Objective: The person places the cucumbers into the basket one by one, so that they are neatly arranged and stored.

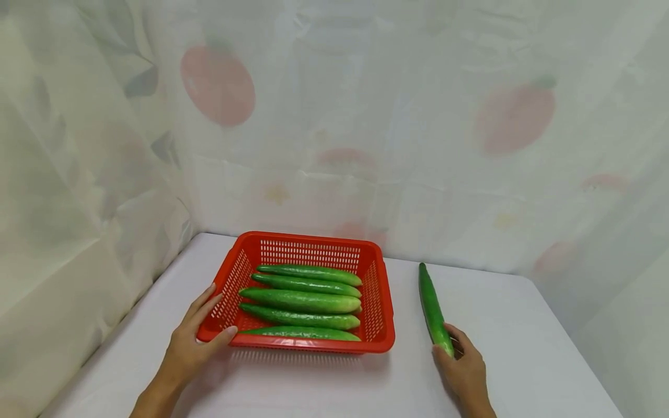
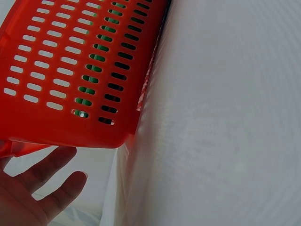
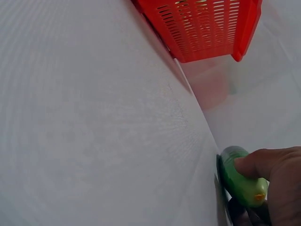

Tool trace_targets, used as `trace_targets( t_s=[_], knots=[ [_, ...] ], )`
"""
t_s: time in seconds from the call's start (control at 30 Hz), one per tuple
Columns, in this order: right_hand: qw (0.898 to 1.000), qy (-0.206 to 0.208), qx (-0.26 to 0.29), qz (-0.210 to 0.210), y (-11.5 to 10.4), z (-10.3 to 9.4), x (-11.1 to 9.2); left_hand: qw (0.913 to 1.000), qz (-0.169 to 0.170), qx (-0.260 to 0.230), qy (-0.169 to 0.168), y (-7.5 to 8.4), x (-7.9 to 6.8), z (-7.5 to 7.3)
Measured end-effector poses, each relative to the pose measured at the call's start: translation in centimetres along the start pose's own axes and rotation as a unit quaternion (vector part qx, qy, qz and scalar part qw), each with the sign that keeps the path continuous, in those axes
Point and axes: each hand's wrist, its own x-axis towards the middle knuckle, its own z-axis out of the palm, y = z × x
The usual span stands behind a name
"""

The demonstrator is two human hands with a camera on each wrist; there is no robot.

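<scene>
A red plastic basket [image 1: 388,313] with slotted walls holds several green cucumbers [image 1: 300,300] lying side by side across it. My left hand [image 1: 189,342] is at the basket's front left corner, fingers spread along the left side and thumb by the front rim. In the left wrist view, the fingers [image 2: 63,190] look extended beside the basket wall [image 2: 70,70]. To the right of the basket, my right hand [image 1: 464,364] grips the pale near end of a single cucumber [image 1: 431,302], which points away from me. The thumb presses on that cucumber [image 3: 242,181] in the right wrist view.
A white cloth [image 1: 313,386] covers the table under the basket. Pale hanging sheeting [image 1: 418,116] with printed fruit rises behind the table's back edge, and more sheeting [image 1: 52,203] stands on the left. The basket [image 3: 202,28] appears at the top in the right wrist view.
</scene>
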Motion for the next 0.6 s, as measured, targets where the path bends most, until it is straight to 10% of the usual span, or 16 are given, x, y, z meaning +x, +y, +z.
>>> trace_targets(
  t_s=[0.6],
  knots=[
    [0.972,0.113,0.174,0.114,0.23,-0.51,-0.03,0.9999,0.011,-0.004,0.005,0.01,0.02,0.01]
  ],
)
